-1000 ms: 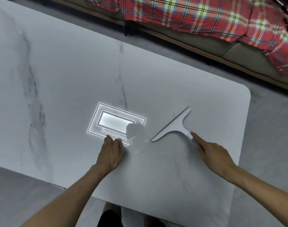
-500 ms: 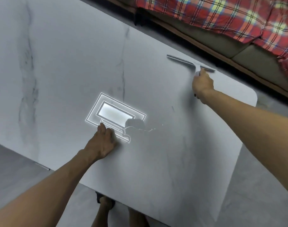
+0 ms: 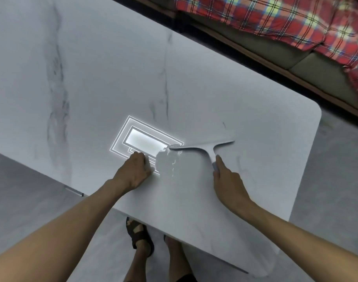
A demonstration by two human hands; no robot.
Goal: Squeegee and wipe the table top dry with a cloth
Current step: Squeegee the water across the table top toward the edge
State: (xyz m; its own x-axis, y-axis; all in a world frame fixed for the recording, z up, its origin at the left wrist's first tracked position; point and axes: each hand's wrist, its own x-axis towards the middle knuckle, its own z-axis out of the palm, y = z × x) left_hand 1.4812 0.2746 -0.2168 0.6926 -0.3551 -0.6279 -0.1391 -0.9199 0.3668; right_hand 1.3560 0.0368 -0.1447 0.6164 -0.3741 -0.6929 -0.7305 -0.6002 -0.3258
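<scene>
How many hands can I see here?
2: the left hand rests on the table top by the bright reflection; the right hand grips the squeegee handle to its right. None seem hidden.

Left hand (image 3: pixel 136 171) curled, right hand (image 3: pixel 228 180) gripping squeegee (image 3: pixel 206 148), both forearms extended.

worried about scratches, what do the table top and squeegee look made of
Table top: looks like white marble or a marble-look slab, going by the grey veins; glossy, given the bright rectangular reflection. Squeegee: seems pale grey moulded plastic, matte, one smooth piece; blade edge material cannot be told.
</scene>
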